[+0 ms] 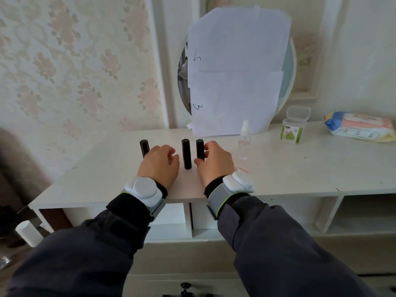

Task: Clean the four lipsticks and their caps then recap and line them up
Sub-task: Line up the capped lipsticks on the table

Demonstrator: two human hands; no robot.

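Between thumb and fingers, right hand [215,162] pinches lipstick [200,151].

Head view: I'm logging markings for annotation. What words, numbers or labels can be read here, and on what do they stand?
"3": handwritten, low on the left edge of the paper sheets covering the mirror.
A handwritten mark above it, perhaps "4" or "5": unclear.
Green container label: print too small to read.
Wipes pack: print blurred, unreadable.
Lipsticks: no visible text.

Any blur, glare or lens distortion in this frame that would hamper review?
Head view: soft, even daylight with no glare; wide-angle bending bows the tabletop edges and wall lines; slight softness throughout, sleeves blurrier near the bottom; the three visible lipsticks stay readable; left hand and right hand cast only faint shadows.
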